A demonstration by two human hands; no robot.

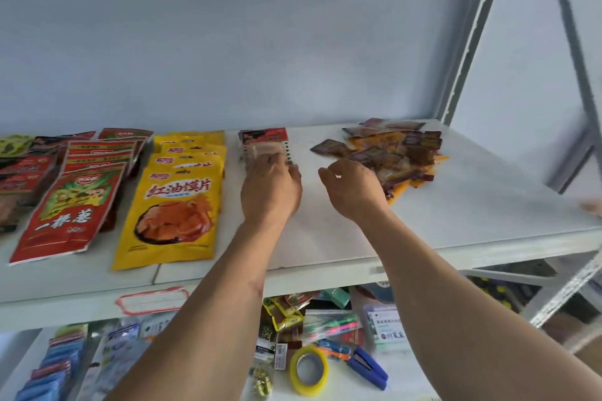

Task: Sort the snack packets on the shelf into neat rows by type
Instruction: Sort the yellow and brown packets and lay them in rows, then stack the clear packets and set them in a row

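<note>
On the white shelf (456, 205), the left hand (270, 185) rests with fingers curled on the near edge of a small stack of clear-and-red packets (265, 140) at twelve o'clock, while the right hand (353, 187), loosely cupped and seemingly empty, reaches toward the jumbled brown-and-orange pile (394, 153) at two o'clock. Slick packets may slide, so a hasty grab could scatter the pile or bring up mixed types. A nudge from the left hand could skew its stack toward the yellow row (182, 192) at ten o'clock.
</note>
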